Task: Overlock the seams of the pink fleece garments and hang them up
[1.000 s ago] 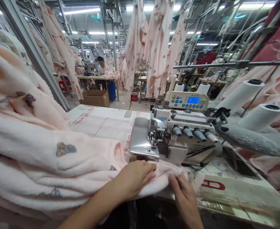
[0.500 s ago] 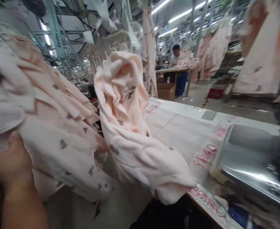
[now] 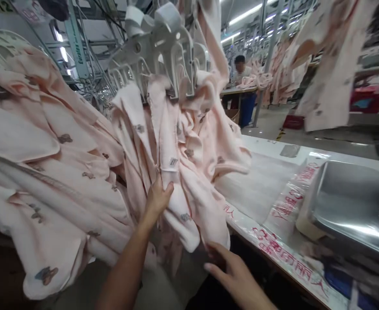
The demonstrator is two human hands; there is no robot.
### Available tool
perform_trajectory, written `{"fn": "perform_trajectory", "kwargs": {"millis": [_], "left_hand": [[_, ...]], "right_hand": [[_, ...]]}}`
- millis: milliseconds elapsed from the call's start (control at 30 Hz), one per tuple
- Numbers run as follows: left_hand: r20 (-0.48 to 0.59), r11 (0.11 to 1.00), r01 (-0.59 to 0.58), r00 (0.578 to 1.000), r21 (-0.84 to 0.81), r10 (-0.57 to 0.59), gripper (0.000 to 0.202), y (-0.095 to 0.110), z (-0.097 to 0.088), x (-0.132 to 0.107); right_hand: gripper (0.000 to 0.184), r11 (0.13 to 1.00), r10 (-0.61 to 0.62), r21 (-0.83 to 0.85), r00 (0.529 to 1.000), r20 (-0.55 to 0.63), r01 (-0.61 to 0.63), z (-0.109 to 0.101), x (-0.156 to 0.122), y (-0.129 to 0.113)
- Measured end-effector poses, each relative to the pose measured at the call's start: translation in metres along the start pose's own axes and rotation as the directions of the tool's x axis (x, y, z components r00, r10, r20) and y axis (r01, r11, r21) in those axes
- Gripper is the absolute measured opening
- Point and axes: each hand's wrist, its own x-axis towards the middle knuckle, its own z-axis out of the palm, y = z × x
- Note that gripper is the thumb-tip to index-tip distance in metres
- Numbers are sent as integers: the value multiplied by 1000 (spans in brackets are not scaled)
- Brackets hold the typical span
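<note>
Pale pink fleece garment pieces (image 3: 168, 142) with small grey-brown printed motifs hang in front of me from a white clip hanger (image 3: 163, 51). My left hand (image 3: 158, 196) is closed around the edge of one piece, its thumb lying over the fabric below a small dark printed patch. Lower and to the right, my right hand (image 3: 232, 269) has its thumb and fingers apart beside the bottom end of the hanging cloth. Whether its fingertips touch the cloth I cannot tell.
More pink pieces (image 3: 79, 159) hang in a thick bunch at left. To the right stands a white table (image 3: 254, 172) with red-marked clear tape and a shiny metal machine housing (image 3: 353, 198). Farther back, a person (image 3: 240, 66) sits near a blue bin (image 3: 248, 108).
The clip hanger with its cloth now hangs nearer in front of me. My left hand has moved from the left bunch to the middle cloth. My right hand has come into view.
</note>
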Motion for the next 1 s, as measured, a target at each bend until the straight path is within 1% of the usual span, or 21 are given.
{"fn": "perform_trajectory", "kwargs": {"millis": [67, 167, 233, 300, 333, 367, 400, 433, 467, 500, 533, 567, 600, 633, 700, 733, 767, 800, 833, 900, 1000], "left_hand": [[27, 998, -35, 999, -54, 37, 28, 11, 7, -3], [45, 987, -93, 994, -130, 100, 30, 15, -1, -10], [26, 971, -145, 988, -190, 152, 37, 13, -13, -18], [-45, 931, -267, 963, -248, 265, 50, 16, -26, -28], [-60, 899, -354, 935, -259, 351, 58, 22, -31, -34], [-28, 854, -451, 887, -258, 460, 68, 33, -35, -38], [54, 795, -551, 813, -255, 580, 77, 47, -37, -41], [191, 722, -641, 699, -262, 690, 86, 65, -38, -43], [333, 638, -716, 551, -284, 765, 89, 84, -37, -43], [428, 559, -766, 411, -315, 805, 85, 104, -35, -41], [480, 505, -794, 315, -339, 818, 78, 122, -33, -38], [495, 468, -812, 265, -348, 828, 69, 135, -31, -33], [476, 453, -824, 264, -341, 839, 63, 142, -31, -29], [421, 462, -830, 315, -313, 851, 60, 141, -30, -25], [205, 564, -802, 529, -197, 824, 56, 116, -26, -21], [21, 668, -734, 671, -122, 741, 51, 94, -22, -23], [-160, 799, -600, 792, -31, 589, 44, 68, -16, -27], [-261, 891, -451, 856, 48, 447, 40, 40, -8, -35], [-247, 930, -346, 897, 124, 366, 39, 12, 1, -45], [-115, 915, -365, 915, 171, 386, 31, -34, 19, -68], [171, 855, -488, 870, 177, 462, 26, -74, 37, -97]], "right_hand": [[56, 1000, -9, -4, 987, -160, 8, 31, 20, 11], [47, 996, -61, 53, 962, -264, 78, 60, 35, 20], [36, 991, -81, 78, 959, -271, 106, 56, 33, 14], [32, 985, -79, 124, 950, -302, 121, 33, 24, -4], [30, 977, -53, 176, 939, -338, 118, 16, 18, -16], [29, 968, -32, 220, 929, -370, 121, -3, 13, -30], [27, 961, -19, 244, 908, -419, 133, -23, 8, -44], [26, 958, -13, 246, 883, -470, 145, -42, 4, -57], [26, 960, -36, 223, 863, -503, 170, -60, 0, -69], [27, 963, -41, 205, 843, -537, 177, -75, -2, -79], [26, 966, -45, 186, 825, -563, 179, -88, -4, -85], [26, 971, -52, 160, 806, -590, 180, -99, -6, -89], [24, 977, -57, 128, 786, -615, 171, -107, -9, -89], [22, 983, -63, 92, 769, -637, 157, -114, -11, -86], [21, 993, -76, 15, 748, -660, 114, -122, -17, -75], [21, 996, -77, -14, 748, -660, 91, -123, -19, -68], [21, 997, -75, -31, 751, -656, 72, -124, -20, -61], [23, 997, -71, -39, 756, -650, 60, -123, -21, -55], [24, 998, -67, -39, 763, -643, 54, -122, -21, -50], [26, 998, -56, -26, 777, -626, 51, -118, -19, -43], [29, 999, -48, -11, 803, -594, 52, -112, -13, -38]]}}
